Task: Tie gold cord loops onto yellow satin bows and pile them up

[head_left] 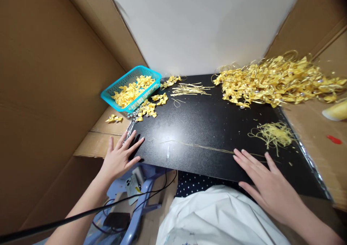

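My left hand (121,153) rests with fingers spread at the left edge of the black board (206,125). Near the board's front right, my right hand (258,172) lies open, fingers stretched out, over part of a thin gold cord (200,146). The cord runs sideways across the board between both hands; under the right fingers it is hidden. Beyond the left hand are loose yellow ribbon bows (146,109) and small silver bells (132,114). A tangle of cut cord scraps (276,134) sits just past the right hand.
A turquoise basket (108,97) of yellow bows stands at the back left. Cut cord lengths (189,89) lie at the back middle. A large heap of finished-looking bows on cords (271,82) fills the back right. Cardboard walls (81,38) flank both sides; a black cable (108,207) crosses lower left.
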Tool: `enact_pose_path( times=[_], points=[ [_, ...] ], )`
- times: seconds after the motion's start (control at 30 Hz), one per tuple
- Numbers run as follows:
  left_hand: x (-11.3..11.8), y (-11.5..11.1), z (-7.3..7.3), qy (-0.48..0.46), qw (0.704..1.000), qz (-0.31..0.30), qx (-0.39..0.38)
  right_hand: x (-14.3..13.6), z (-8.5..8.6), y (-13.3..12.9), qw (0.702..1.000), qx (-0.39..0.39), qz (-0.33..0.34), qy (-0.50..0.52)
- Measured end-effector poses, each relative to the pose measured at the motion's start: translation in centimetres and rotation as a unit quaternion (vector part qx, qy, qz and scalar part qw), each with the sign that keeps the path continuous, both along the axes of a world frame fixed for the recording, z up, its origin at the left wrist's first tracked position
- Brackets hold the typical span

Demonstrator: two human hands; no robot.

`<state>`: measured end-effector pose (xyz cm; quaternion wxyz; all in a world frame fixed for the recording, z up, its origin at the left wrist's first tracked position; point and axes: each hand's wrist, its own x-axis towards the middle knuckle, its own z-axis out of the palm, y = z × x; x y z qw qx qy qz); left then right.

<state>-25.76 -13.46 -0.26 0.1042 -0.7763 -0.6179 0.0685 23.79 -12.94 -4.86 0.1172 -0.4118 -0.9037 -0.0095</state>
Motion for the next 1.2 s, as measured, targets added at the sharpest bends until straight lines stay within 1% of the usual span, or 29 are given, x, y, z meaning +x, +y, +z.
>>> enact_pose_path(
  times=[0.1,0.17,0.3,0.47,0.53,0.57,0.63,0.67,0.73,0.77,0.8,0.83,0.87,0.97,1.0,1.03,1.07,1.13,1.2],
  points=[
    [-1.4,0.3,0.2,0.010,1.000,-0.012,-0.009,0.1,-0.1,0.1,1.000,-0.008,0.002,0.000],
    [-2.0,0.5,0.4,0.013,1.000,-0.009,-0.019,0.1,-0.2,0.1,1.000,-0.010,0.001,0.001],
    [-2.8,0.8,0.7,0.008,0.999,0.003,-0.043,0.2,-0.4,0.1,1.000,-0.009,-0.005,0.004],
    [-3.5,1.0,1.1,-0.014,0.998,-0.004,-0.066,0.2,-0.5,0.1,1.000,-0.003,0.000,0.003],
    [-2.5,0.9,1.0,-0.033,0.998,0.010,-0.043,0.2,-0.5,0.1,1.000,0.006,0.002,0.006],
    [-1.5,0.7,0.9,-0.045,0.999,0.019,-0.020,0.2,-0.5,0.1,1.000,0.012,0.002,0.008],
    [1.6,0.1,0.4,-0.076,0.996,0.039,0.035,0.2,-0.6,0.1,1.000,0.026,0.006,0.012],
    [3.4,-0.2,0.0,-0.090,0.995,0.026,0.045,0.2,-0.6,0.1,0.999,0.033,0.009,0.013],
    [6.9,-0.9,-1.0,-0.112,0.993,-0.024,0.021,0.2,-0.6,0.1,0.999,0.041,0.013,0.016],
    [8.2,-1.2,-1.6,-0.123,0.992,-0.030,0.014,0.2,-0.6,0.2,0.999,0.042,0.013,0.017],
    [9.1,-1.5,-2.0,-0.132,0.991,-0.023,0.014,0.2,-0.6,0.2,0.999,0.043,0.013,0.017],
    [9.6,-1.9,-2.4,-0.139,0.990,-0.010,0.020,0.2,-0.6,0.2,0.999,0.044,0.014,0.017],
    [9.6,-2.2,-2.6,-0.147,0.988,0.015,0.036,0.2,-0.6,0.2,0.999,0.044,0.015,0.016],
    [8.2,-3.0,-2.7,-0.160,0.973,0.113,0.121,0.2,-0.6,0.2,0.998,0.051,0.018,0.014],
    [7.7,-3.2,-2.5,-0.161,0.968,0.129,0.143,0.3,-0.6,0.2,0.998,0.053,0.018,0.015],
    [7.4,-3.3,-2.4,-0.160,0.967,0.127,0.152,0.3,-0.6,0.2,0.998,0.055,0.018,0.015],
    [7.3,-3.2,-2.3,-0.157,0.970,0.108,0.148,0.3,-0.6,0.2,0.998,0.056,0.018,0.015],
    [7.6,-2.8,-2.3,-0.148,0.981,0.053,0.113,0.3,-0.7,0.3,0.998,0.055,0.017,0.013],
    [8.1,-2.3,-2.6,-0.140,0.987,0.023,0.078,0.3,-0.8,0.3,0.998,0.053,0.018,0.010]
  ],
)
